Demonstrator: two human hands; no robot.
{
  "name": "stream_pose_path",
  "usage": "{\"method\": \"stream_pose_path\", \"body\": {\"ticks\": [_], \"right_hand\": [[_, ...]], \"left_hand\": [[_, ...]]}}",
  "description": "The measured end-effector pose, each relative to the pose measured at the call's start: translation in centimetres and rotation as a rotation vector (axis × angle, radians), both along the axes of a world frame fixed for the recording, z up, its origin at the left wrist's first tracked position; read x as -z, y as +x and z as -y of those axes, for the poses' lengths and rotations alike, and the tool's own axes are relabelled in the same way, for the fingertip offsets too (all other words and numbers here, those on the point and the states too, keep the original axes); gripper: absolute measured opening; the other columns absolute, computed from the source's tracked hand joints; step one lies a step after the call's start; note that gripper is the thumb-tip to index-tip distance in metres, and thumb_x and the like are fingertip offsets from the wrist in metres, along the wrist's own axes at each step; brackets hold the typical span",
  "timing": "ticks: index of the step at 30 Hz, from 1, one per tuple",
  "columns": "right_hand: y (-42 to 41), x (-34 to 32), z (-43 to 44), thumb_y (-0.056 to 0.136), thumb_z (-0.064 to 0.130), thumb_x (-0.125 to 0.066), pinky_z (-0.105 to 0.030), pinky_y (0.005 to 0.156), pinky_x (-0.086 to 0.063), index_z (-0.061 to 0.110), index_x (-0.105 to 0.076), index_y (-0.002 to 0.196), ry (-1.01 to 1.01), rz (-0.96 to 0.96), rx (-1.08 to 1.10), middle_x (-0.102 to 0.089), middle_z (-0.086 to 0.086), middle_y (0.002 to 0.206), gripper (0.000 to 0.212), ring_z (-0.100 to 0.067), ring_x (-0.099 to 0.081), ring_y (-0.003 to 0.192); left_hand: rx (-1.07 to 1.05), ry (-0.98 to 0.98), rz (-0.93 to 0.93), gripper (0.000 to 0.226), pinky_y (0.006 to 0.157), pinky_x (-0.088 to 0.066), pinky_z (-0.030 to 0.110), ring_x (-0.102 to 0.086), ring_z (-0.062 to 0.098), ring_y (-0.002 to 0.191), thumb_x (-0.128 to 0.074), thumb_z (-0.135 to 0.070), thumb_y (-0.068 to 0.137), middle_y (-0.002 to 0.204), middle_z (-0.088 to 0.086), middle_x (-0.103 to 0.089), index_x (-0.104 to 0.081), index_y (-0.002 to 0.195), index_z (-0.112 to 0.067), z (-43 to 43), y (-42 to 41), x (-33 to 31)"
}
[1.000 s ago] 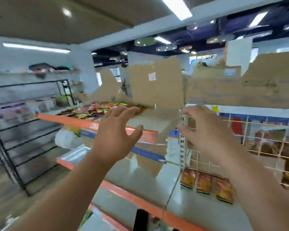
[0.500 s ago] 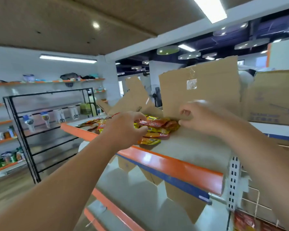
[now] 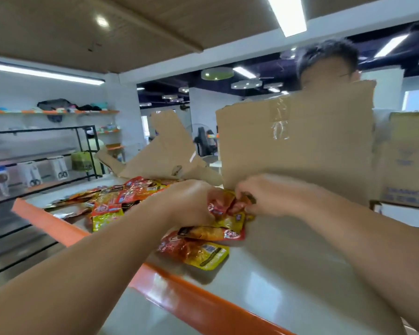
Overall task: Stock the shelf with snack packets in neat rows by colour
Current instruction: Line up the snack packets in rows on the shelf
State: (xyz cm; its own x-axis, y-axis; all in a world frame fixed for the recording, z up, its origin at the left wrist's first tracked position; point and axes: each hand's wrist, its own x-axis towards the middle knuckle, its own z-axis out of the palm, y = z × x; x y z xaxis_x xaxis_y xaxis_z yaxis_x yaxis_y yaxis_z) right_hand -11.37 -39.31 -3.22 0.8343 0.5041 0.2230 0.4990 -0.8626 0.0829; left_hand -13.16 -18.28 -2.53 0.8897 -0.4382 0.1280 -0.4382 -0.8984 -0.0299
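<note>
While you look down through the head camera, your left hand and right hand meet at the cardboard flap's lower edge, both sets of fingers clamped on a crumpled red snack packet. More packets lie heaped on the shelf, left of that flap and in front of it.
</note>
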Motion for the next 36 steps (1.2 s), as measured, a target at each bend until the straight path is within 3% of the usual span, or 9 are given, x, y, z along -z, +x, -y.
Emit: {"method": "stream_pose_path", "body": {"ticks": [8,11,16,19,21,25,28,31,36], "right_hand": [[-1.0,-0.8,0.2,0.085,0.008,-0.060,-0.034,0.069,-0.048,0.018,-0.067,0.087,0.017,-0.021,0.043,-0.064,0.004,0.081,0.012,-0.018,-0.058,0.074],[-2.9,-3.6,0.4,0.088,0.011,-0.065,-0.026,0.067,-0.046,0.027,-0.067,0.085,0.122,-0.089,0.162,-0.062,0.010,0.078,0.017,-0.008,-0.056,0.071],[-5.5,-7.6,0.1,0.083,0.012,-0.071,-0.031,0.060,-0.045,0.012,-0.066,0.087,0.791,-0.169,0.169,-0.066,-0.005,0.078,0.006,-0.017,-0.060,0.067],[-6.1,-7.1,0.5,0.079,0.011,-0.066,-0.032,0.057,-0.046,0.010,-0.065,0.095,1.059,-0.320,0.251,-0.059,-0.017,0.085,0.015,-0.023,-0.054,0.063],[-5.3,-5.3,0.4,0.091,0.005,-0.063,-0.026,0.049,-0.044,0.014,-0.063,0.095,0.972,-0.395,0.453,-0.058,-0.014,0.083,0.009,-0.019,-0.053,0.057],[-3.7,-1.2,-0.4,0.098,0.025,-0.062,-0.021,0.063,-0.044,0.021,-0.068,0.110,0.258,-0.240,0.810,-0.061,0.004,0.096,0.014,-0.022,-0.060,0.082],[-4.3,-0.9,-1.6,0.093,0.047,-0.062,-0.026,0.060,-0.051,0.032,-0.065,0.092,0.283,-0.359,0.843,-0.067,-0.006,0.106,0.015,-0.024,-0.067,0.076],[-4.1,-0.9,-3.0,0.086,0.065,-0.062,-0.034,0.063,-0.055,0.020,-0.065,0.094,0.127,-0.366,0.838,-0.067,-0.011,0.094,0.045,-0.032,-0.071,0.083],[-3.9,-0.2,-2.7,0.064,0.061,-0.081,-0.049,0.083,-0.058,0.024,-0.063,0.105,0.118,-0.377,0.794,-0.069,-0.006,0.101,0.058,-0.029,-0.069,0.092]], "left_hand": [[0.331,0.016,-0.088,0.014,0.082,-0.055,0.028,-0.064,0.006,0.083,-0.070,-0.044,0.093,0.093,-0.012,-0.071,-0.071,0.093,-0.030,-0.6,6.2,-0.7],[0.557,-0.088,0.022,0.025,0.072,-0.053,0.036,-0.058,0.015,0.070,-0.063,-0.049,0.096,0.075,-0.007,-0.063,-0.064,0.078,-0.031,-0.4,7.1,-2.5],[0.643,-0.407,-0.017,0.018,0.077,-0.055,0.046,-0.067,0.026,0.080,-0.064,-0.040,0.099,0.083,-0.006,-0.070,-0.066,0.082,-0.040,-0.9,8.1,-6.8],[0.634,-0.386,-0.040,0.016,0.081,-0.056,0.038,-0.070,0.019,0.087,-0.067,-0.040,0.097,0.089,-0.009,-0.072,-0.071,0.082,-0.041,0.0,9.6,-6.2],[0.592,-0.268,-0.095,0.009,0.076,-0.053,0.031,-0.067,0.017,0.085,-0.069,-0.041,0.095,0.085,-0.012,-0.070,-0.071,0.087,-0.038,0.8,11.3,-4.0],[0.528,-0.016,-0.086,0.037,0.094,-0.053,0.036,-0.063,0.016,0.100,-0.068,-0.063,0.085,0.102,-0.014,-0.066,-0.070,0.113,-0.040,1.4,12.4,-1.2],[0.522,0.041,-0.077,0.036,0.087,-0.052,0.034,-0.063,0.017,0.099,-0.055,-0.063,0.096,0.102,-0.010,-0.067,-0.070,0.112,-0.034,0.9,10.1,-1.9],[0.578,0.086,-0.115,0.047,0.079,-0.042,0.031,-0.058,0.018,0.108,-0.051,-0.066,0.098,0.117,-0.007,-0.063,-0.066,0.128,-0.032,1.3,7.5,-1.8],[0.743,0.077,-0.147,0.041,0.076,-0.042,0.025,-0.058,0.013,0.111,-0.068,-0.046,0.094,0.124,-0.013,-0.061,-0.063,0.135,-0.042,1.8,5.3,-0.7]]}}
